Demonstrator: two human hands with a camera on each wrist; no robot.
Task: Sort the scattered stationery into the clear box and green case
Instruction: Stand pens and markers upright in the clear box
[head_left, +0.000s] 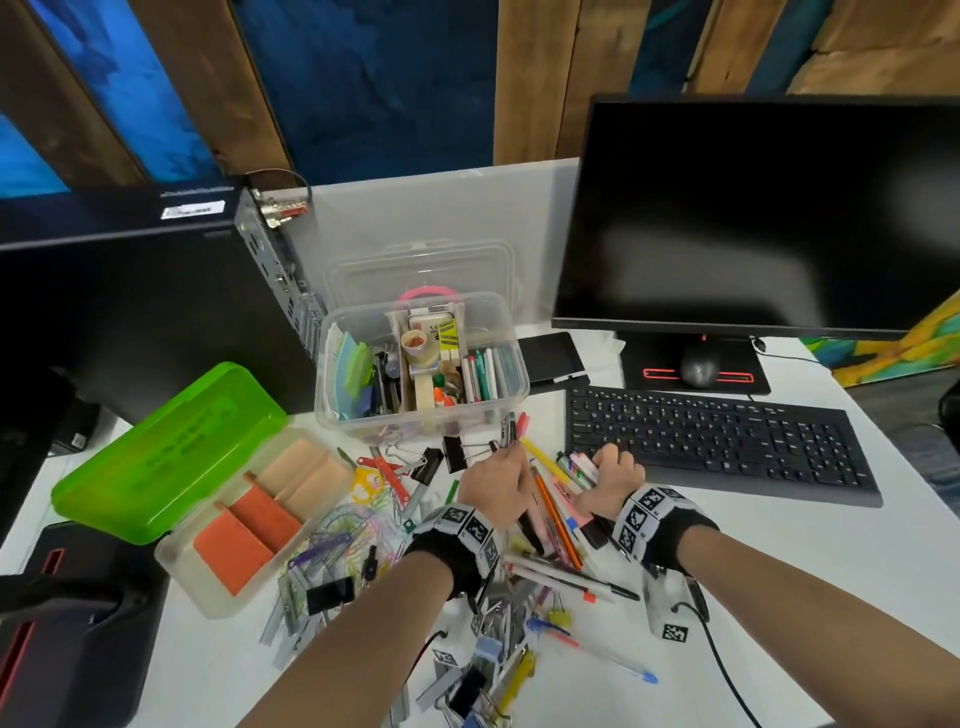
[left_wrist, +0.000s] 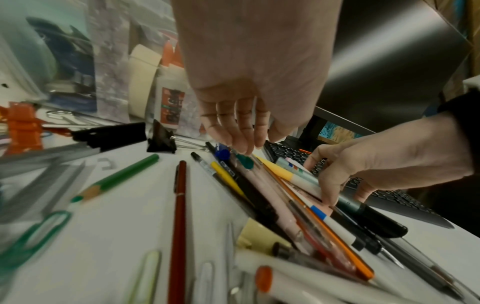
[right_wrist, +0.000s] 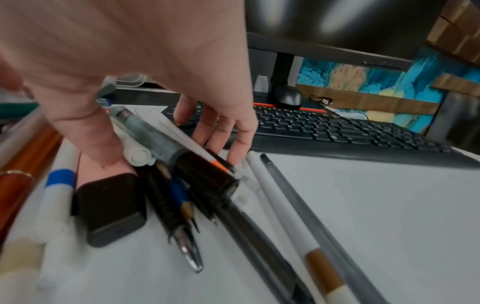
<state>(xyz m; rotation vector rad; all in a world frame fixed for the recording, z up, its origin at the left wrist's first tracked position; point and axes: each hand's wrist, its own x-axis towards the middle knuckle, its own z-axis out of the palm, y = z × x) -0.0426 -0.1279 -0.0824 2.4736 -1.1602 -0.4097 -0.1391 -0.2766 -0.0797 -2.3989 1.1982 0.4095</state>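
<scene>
At the left of the white desk (head_left: 779, 561) the green case (head_left: 171, 452) lies open, its lid thrown back, with orange and peach sticky-note pads (head_left: 270, 512) in the clear bottom half. Next to it, toward the middle, a heap of coloured paper clips (head_left: 343, 525) and black binder clips (head_left: 457, 452) lies scattered. Behind this heap stands the clear box (head_left: 423, 364), open and already holding tape, glue and several pens.

The left hand (head_left: 491, 480) is just in front of the clear box. Its fingers (left_wrist: 240, 131) are bent together and they pinch a small bundle of pens (head_left: 514, 428) that stick up toward the box; the fingertips come down onto more pens and pencils lying on the desk, among them an orange pencil (head_left: 556, 519).

To the right, the right hand (head_left: 613, 480) rests at the near edge of the black keyboard (head_left: 727, 441). Its thumb and fingers (right_wrist: 221, 127) curl loosely around a grey marker (right_wrist: 161, 139) with a black cap, with white pens pressed beside it. A black eraser (right_wrist: 109, 207) lies close below this hand. Farther right, a dark monitor (head_left: 753, 218) stands behind the keyboard.
</scene>
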